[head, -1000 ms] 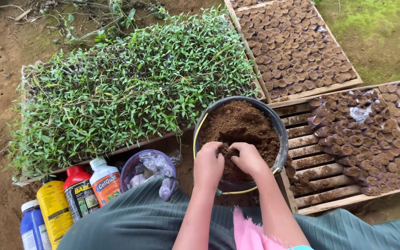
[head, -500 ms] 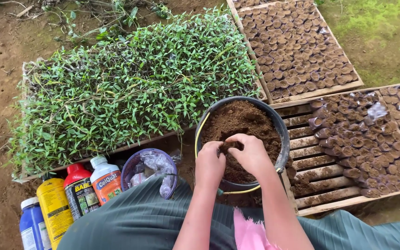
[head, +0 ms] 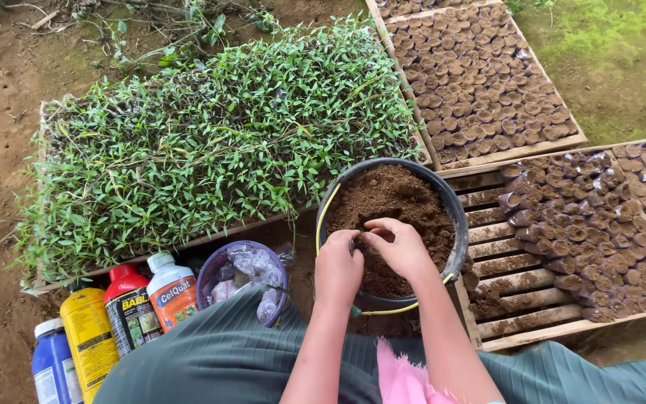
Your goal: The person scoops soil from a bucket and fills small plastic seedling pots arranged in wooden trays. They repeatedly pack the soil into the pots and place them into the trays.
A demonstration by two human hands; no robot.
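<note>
A black bucket (head: pixel 454 217) full of brown soil (head: pixel 394 202) stands in front of me with a yellow handle at its rim. Both my hands are over the soil at the near side of the bucket. My left hand (head: pixel 339 265) is curled, its fingers pinched together against my right hand (head: pixel 396 247), whose fingers bend down toward the same spot. Whatever small thing they pinch is hidden between the fingers. To the right, a wooden slatted tray (head: pixel 517 299) holds several small soil-filled bags (head: pixel 585 232).
A wide tray of green seedlings (head: pixel 211 150) lies at the left. Another tray of soil-filled bags (head: pixel 480 82) sits at the back. Plastic bottles (head: pixel 125 307) and a purple bowl of clear bags (head: pixel 244 273) stand by my left knee. Grass lies at the far right.
My hands have drawn closer together over the soil, the right hand's fingers now meeting the left. The view has shifted slightly.
</note>
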